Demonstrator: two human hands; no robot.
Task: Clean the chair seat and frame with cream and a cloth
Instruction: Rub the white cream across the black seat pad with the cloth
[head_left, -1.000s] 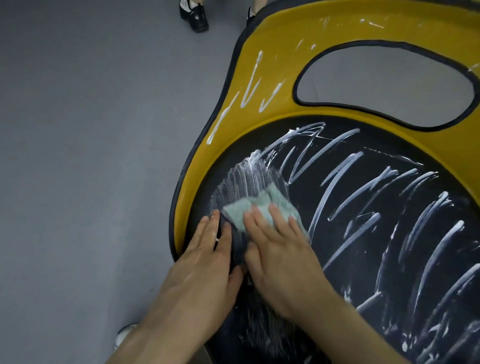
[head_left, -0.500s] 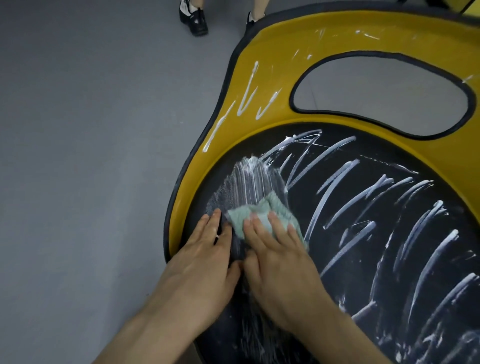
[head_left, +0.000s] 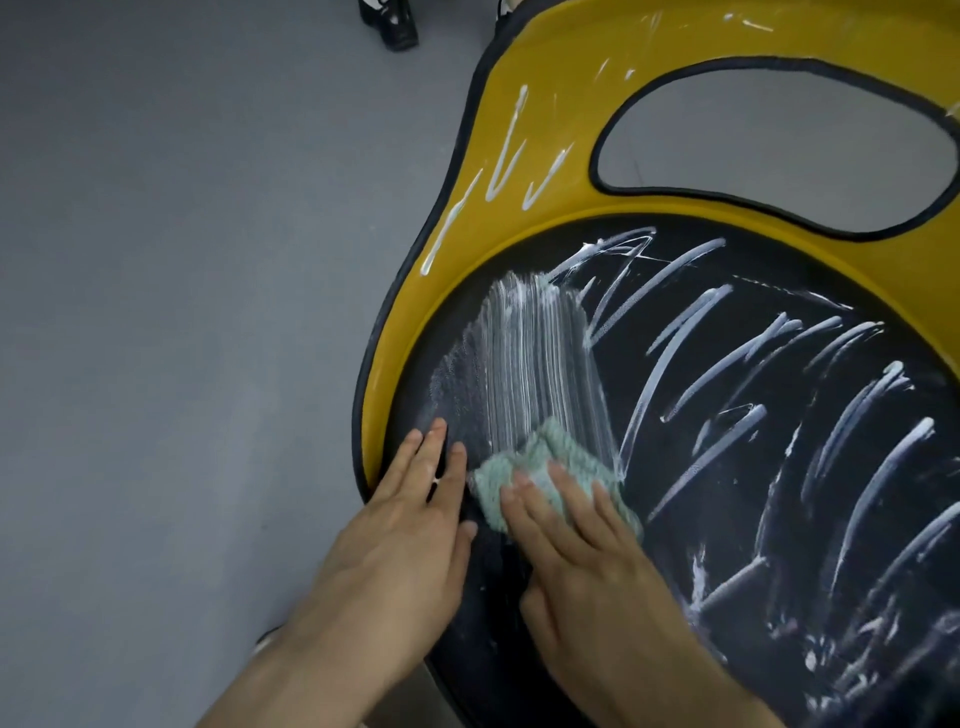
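Hands, 2, fingers straight: left hand (head_left: 405, 545) rests on seat (head_left: 769, 483), right hand (head_left: 587, 566) presses 1 green cloth (head_left: 563, 457).

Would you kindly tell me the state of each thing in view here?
Seat: cream streaks, one patch smeared thin.
Frame: few cream lines, not yet wiped.
Cloth: folded, pressed flat on the seat.
Left hand: open, flat on the seat.
Right hand: open, fingers pressing the cloth.

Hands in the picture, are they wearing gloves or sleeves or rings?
No. The left hand and the right hand are both bare: no gloves, no rings, no watch. The forearms are bare too, with no sleeve showing as far as the picture goes.
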